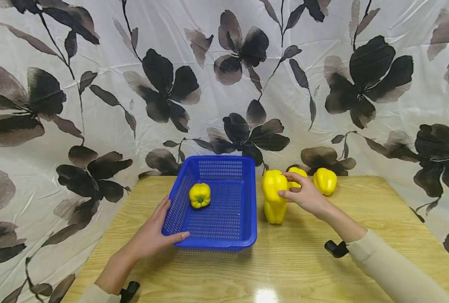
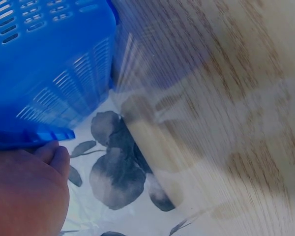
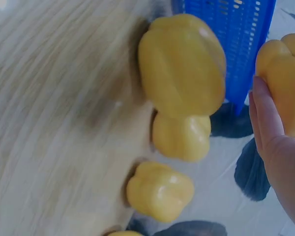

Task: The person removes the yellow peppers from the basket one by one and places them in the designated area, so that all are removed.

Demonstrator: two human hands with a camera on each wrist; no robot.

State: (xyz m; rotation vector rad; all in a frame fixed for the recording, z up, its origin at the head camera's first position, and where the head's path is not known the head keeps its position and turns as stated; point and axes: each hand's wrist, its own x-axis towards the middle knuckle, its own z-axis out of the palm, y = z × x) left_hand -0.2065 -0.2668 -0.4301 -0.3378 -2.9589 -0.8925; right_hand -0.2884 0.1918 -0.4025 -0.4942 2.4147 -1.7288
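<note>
A blue plastic basket (image 1: 249, 202) with perforated walls stands on the wooden table, and one yellow bell pepper (image 1: 200, 195) lies inside it toward the left. My left hand (image 1: 150, 235) grips the basket's near-left corner, thumb over the front rim and fingers along the left side. To the right of the basket, my right hand (image 1: 304, 194) holds a yellow bell pepper (image 1: 274, 185) between thumb and fingers, off the table. Below it in the head view, another yellow bell pepper (image 1: 275, 212) rests on the table, partly hidden by the held one.
Behind my right hand sits a yellow bell pepper (image 1: 296, 171), partly covered, with another bell pepper (image 1: 324, 181) farther right. The right wrist view shows several peppers in a row. A floral cloth (image 1: 239, 84) hangs behind the table (image 1: 361, 210).
</note>
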